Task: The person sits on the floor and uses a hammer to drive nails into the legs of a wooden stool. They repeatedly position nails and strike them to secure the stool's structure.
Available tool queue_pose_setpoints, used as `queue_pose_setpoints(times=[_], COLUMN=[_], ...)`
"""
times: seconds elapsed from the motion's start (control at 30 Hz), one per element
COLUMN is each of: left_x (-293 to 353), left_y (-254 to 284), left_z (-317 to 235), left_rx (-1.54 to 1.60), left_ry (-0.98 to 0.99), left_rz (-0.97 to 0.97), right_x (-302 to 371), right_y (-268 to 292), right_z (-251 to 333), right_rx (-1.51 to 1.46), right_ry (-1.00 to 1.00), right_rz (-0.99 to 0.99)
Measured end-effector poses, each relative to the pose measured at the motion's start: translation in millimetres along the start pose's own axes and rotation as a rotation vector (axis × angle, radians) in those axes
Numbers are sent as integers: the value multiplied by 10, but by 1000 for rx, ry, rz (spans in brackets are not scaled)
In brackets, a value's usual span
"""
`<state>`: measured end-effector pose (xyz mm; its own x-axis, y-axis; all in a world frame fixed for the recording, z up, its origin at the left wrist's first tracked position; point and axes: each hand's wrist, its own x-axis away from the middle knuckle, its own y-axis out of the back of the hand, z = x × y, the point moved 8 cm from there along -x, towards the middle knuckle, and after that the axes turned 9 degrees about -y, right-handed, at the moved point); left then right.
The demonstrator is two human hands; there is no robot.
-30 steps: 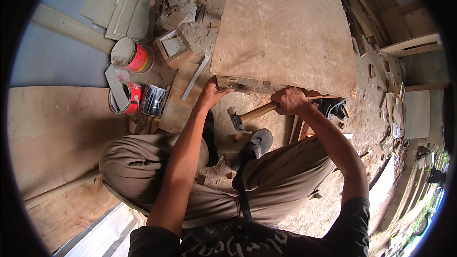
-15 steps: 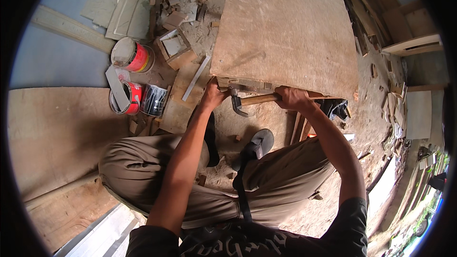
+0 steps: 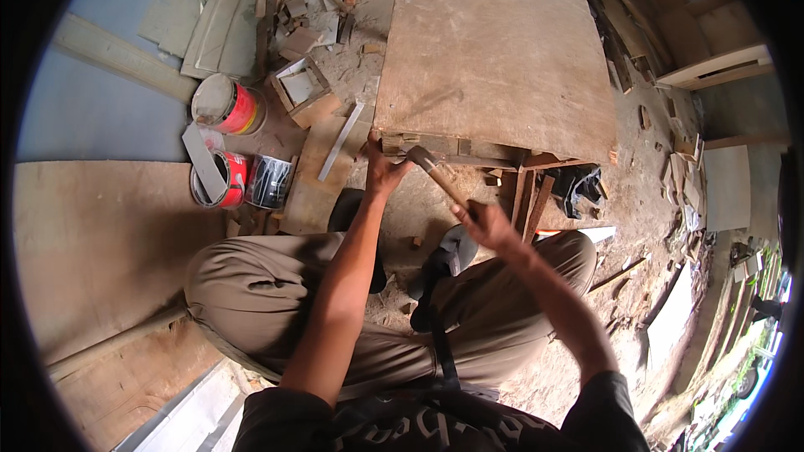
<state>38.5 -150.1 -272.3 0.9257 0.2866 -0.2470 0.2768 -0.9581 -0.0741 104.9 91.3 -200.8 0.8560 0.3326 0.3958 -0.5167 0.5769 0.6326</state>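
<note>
A hammer [image 3: 448, 186] with a wooden handle slants up and left, its head close to my left thumb at the near edge of a plywood panel [image 3: 502, 59]. My right hand [image 3: 487, 224] is wrapped around the lower end of the handle. At the panel's near left corner, my left hand [image 3: 385, 172] presses against the wooden frame [image 3: 477, 151] under the panel. One finger points up along the corner and the thumb reaches toward the hammer head. Whatever lies between those fingers is too small or hidden to make out.
Paint cans [image 3: 226, 105] and a small wooden box [image 3: 301, 84] stand to the left, near a pale strip [image 3: 341, 142] and scrap wood [image 3: 314, 0]. A black plastic bag [image 3: 578, 191] lies right of the frame. Plywood sheets [image 3: 100, 234] lean at far left.
My right hand has come down and left, nearer my body, turning the hammer from nearly level to slanted. My left hand's thumb and finger have spread apart. The view has shifted slightly.
</note>
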Motion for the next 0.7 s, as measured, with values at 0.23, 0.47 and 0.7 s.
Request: queue_pose_setpoints(times=[0.23, 0.47, 0.7], left_x=[-69, -94, -104], left_y=[-47, -94, -66], left_z=[68, -67, -37], left_rx=[-115, 9, -244], left_ry=[96, 26, -73], left_rz=[175, 150, 218], right_x=[403, 352, 200], right_y=[-1449, -1597, -1605], right_z=[698, 876, 918], right_rx=[-1329, -1235, -1097], right_ry=[-583, -561, -367], right_rz=[-110, -525, -471])
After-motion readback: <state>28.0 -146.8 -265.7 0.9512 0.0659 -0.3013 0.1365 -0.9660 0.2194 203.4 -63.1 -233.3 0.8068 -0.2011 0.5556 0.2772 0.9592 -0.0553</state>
